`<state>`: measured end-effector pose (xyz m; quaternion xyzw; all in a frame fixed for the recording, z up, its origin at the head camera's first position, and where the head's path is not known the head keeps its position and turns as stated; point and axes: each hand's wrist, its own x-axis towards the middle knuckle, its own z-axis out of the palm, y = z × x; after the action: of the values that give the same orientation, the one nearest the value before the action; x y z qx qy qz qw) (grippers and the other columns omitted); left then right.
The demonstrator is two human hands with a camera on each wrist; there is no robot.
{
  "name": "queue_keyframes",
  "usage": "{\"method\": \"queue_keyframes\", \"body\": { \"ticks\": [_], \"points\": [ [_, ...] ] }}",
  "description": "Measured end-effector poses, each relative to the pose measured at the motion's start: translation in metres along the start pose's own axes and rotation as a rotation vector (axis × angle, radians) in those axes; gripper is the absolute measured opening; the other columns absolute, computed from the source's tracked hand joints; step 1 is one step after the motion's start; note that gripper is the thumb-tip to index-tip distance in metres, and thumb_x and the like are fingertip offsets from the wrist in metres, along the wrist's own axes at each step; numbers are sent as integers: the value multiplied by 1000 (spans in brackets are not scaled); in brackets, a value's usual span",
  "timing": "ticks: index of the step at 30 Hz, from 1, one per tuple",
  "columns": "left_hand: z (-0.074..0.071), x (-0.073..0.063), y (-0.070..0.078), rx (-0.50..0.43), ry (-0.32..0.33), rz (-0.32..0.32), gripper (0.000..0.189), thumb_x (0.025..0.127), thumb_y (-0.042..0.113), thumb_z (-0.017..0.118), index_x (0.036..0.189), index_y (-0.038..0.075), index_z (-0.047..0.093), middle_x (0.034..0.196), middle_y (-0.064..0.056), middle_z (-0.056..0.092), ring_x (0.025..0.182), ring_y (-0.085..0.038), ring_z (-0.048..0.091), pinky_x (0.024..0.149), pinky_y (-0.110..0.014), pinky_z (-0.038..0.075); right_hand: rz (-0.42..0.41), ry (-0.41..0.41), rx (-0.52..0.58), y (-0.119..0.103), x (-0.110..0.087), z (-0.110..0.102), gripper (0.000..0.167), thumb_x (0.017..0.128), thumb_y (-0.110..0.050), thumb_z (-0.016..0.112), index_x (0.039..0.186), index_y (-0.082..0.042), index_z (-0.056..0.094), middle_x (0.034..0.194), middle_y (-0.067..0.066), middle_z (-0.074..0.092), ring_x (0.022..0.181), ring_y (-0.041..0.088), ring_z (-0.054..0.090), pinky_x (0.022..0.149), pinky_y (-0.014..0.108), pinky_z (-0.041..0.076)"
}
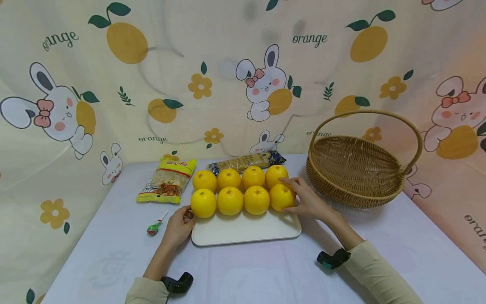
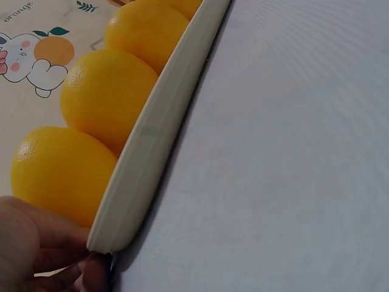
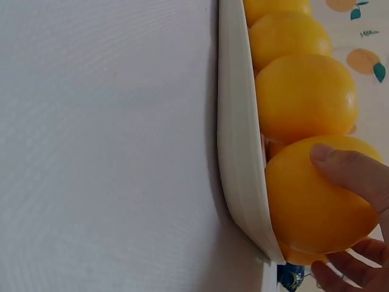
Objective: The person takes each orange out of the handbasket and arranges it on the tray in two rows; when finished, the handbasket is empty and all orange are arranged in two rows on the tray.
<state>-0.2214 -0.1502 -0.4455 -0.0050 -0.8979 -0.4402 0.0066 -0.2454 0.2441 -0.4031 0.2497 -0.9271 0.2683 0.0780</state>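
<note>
Two rows of oranges stand on a white tray (image 1: 247, 231). At the tray's left end my left hand (image 1: 179, 226) holds the edge, its fingers curled at the corner beside the front-left orange (image 1: 203, 203). The left wrist view shows that hand (image 2: 37, 246) against the tray's rim (image 2: 143, 146). My right hand (image 1: 309, 198) grips the front-right orange (image 1: 281, 196). In the right wrist view the thumb lies over this orange (image 3: 319, 198), with the other fingers partly hidden behind it.
A wicker basket (image 1: 355, 190) with a tall handle stands at the right. Behind the oranges lies a long packet (image 1: 247, 162) of what looks like noodles. A yellow bag (image 1: 167, 180) lies at the back left, and a wrapped lollipop (image 1: 153, 228) near my left hand.
</note>
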Motion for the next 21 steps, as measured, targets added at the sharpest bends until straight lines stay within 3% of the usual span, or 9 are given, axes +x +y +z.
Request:
{"method": "queue_keyframes", "body": {
  "ticks": [5,21],
  "points": [
    [-1,0,0,-2,3,15,42,81,3,58,121,-7,53,93,-12,58,77,-19,51,67,-29,41,19,-25,5,1,0,1,94,65,-35,84,143,-19,34,118,13,43,103,27,47,83,47,44],
    [0,0,-1,-10,5,9,42,82,4,58,122,-7,53,94,-12,58,79,-20,52,68,-29,42,-14,3,66,3,-5,1,81,64,-30,85,133,-15,45,115,8,46,99,23,47,79,46,45]
  ]
}}
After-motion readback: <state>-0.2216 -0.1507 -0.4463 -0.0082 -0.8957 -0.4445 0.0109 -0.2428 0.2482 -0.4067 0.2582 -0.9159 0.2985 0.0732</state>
